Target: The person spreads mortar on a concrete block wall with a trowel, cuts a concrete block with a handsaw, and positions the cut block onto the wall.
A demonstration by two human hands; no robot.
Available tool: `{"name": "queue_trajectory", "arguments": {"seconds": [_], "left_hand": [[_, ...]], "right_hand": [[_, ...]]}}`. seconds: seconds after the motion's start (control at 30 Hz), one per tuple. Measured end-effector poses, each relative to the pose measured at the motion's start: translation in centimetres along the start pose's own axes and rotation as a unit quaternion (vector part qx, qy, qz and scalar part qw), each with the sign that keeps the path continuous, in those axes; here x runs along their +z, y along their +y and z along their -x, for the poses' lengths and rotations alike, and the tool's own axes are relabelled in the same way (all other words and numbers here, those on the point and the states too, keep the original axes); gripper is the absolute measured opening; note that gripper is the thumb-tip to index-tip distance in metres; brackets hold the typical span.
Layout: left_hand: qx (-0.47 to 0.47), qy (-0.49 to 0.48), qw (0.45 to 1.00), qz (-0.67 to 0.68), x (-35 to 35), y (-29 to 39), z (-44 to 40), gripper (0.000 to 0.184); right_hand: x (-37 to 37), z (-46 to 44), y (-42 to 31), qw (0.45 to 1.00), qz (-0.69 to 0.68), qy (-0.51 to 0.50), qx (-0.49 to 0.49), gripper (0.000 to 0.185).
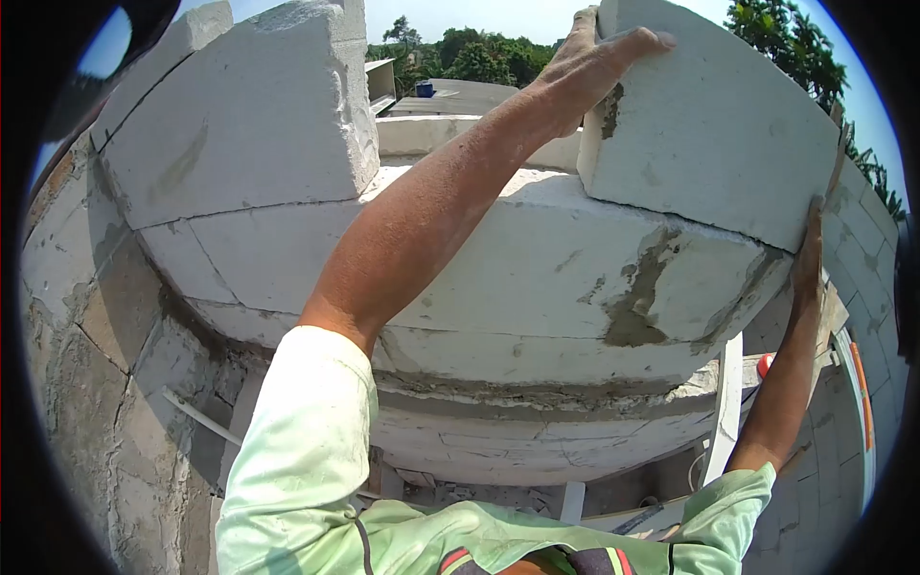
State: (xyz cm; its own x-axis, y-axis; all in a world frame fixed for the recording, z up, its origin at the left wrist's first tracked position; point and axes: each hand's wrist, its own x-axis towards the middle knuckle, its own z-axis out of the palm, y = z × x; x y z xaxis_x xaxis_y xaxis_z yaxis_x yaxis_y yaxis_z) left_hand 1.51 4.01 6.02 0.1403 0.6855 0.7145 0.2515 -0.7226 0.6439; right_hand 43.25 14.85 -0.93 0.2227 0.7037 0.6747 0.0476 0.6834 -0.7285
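Note:
A large pale block (pixel 709 125) stands on top of the block wall at the upper right. Against its left end rests my left hand (pixel 596 65), with the thumb on the front face and the other fingers partly hidden behind the edge. Lower down at the right end of the same block, my right hand (pixel 810 244) is pressed flat along its side, seen edge-on. Beneath the block runs a course of wall (pixel 498 268) with a grey mortar smear (pixel 640 307) on its face. A gap separates the held block from another block (pixel 230 115) at the left.
A side wall (pixel 105 383) rises at the left, another (pixel 862 240) at the right. Below right are a white upright bar (pixel 726 402) and a long level-like strip (pixel 862 422) with an orange part. Trees (pixel 479 57) and a roof (pixel 450 98) show beyond the gap.

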Motion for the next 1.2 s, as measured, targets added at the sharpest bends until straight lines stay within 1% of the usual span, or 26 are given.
{"name": "queue_trajectory", "arguments": {"seconds": [0.1,0.17,0.23,0.27,0.3,0.33,0.37,0.4,0.47,0.5,0.53,0.57,0.6,0.63,0.7,0.8,0.87,0.97,1.03,1.2], "left_hand": [[-0.003,-0.016,1.000,-0.021,-0.5,-0.4,-0.3,0.112],[-0.001,-0.045,0.998,-0.053,-1.1,-0.2,0.4,0.114],[-0.010,-0.093,0.989,-0.112,-1.5,1.0,2.8,0.117],[-0.066,-0.084,0.983,-0.150,-1.7,0.9,3.8,0.121],[-0.099,-0.082,0.976,-0.175,-1.7,0.7,4.4,0.125],[-0.132,-0.082,0.968,-0.199,-1.7,0.5,5.1,0.129],[-0.143,-0.087,0.964,-0.207,-1.4,0.2,5.3,0.133],[-0.134,-0.106,0.964,-0.202,-1.1,0.1,5.5,0.133],[-0.125,-0.115,0.972,-0.165,-1.0,0.3,5.5,0.124],[-0.118,-0.125,0.972,-0.162,-1.1,-0.1,5.5,0.124],[-0.113,-0.119,0.967,-0.193,-1.3,-0.6,5.4,0.123],[-0.107,-0.110,0.962,-0.226,-1.4,-0.9,5.4,0.123],[-0.102,-0.115,0.962,-0.227,-1.2,-0.8,5.3,0.123],[-0.120,-0.115,0.965,-0.201,-1.0,-0.5,5.3,0.122],[-0.146,-0.115,0.969,-0.163,-0.7,-0.1,5.2,0.119],[-0.137,-0.116,0.972,-0.154,-0.5,0.1,5.1,0.117],[-0.127,-0.112,0.974,-0.153,-0.1,0.1,5.1,0.116],[-0.129,-0.100,0.976,-0.147,0.7,0.8,5.2,0.120],[-0.126,-0.097,0.974,-0.160,0.7,0.6,5.2,0.120],[-0.110,-0.094,0.972,-0.183,0.0,-0.2,5.1,0.119]], "right_hand": [[1.2,1.0,-1.5,1.000,0.022,-0.011,0.016,0.073],[-0.1,0.2,-0.1,0.999,0.027,-0.037,0.012,0.072],[-0.3,-0.1,0.3,0.995,0.095,-0.007,-0.027,0.077],[0.7,0.9,-1.0,0.997,0.075,-0.006,-0.008,0.081],[0.6,0.9,-1.1,0.996,0.090,-0.011,0.000,0.083],[0.5,0.9,-1.2,0.997,0.071,-0.027,0.018,0.084],[0.4,1.2,-1.2,0.997,0.050,-0.043,0.035,0.084],[0.6,2.0,-1.5,0.998,0.027,-0.036,0.031,0.084],[0.9,2.8,-0.8,0.999,-0.017,-0.031,0.019,0.082],[0.8,2.8,-0.1,0.999,-0.039,-0.032,0.008,0.081],[0.8,3.0,-0.1,0.999,-0.036,-0.023,0.007,0.081],[0.9,3.1,0.0,0.997,-0.064,-0.034,0.024,0.080],[0.8,3.1,0.1,0.994,-0.092,-0.047,0.040,0.079],[0.5,2.7,0.8,0.994,-0.092,-0.040,0.038,0.079],[-0.5,1.5,2.4,0.990,-0.108,-0.091,0.022,0.078],[-0.2,2.2,1.2,0.988,-0.124,-0.083,0.039,0.078],[-0.4,2.3,1.2,0.990,-0.116,-0.074,0.020,0.079],[-0.5,2.6,1.4,0.991,-0.119,-0.056,0.010,0.081],[-0.5,2.5,1.8,0.991,-0.123,-0.044,-0.008,0.091],[-0.7,3.0,1.9,0.993,-0.091,-0.068,-0.019,0.096]]}}
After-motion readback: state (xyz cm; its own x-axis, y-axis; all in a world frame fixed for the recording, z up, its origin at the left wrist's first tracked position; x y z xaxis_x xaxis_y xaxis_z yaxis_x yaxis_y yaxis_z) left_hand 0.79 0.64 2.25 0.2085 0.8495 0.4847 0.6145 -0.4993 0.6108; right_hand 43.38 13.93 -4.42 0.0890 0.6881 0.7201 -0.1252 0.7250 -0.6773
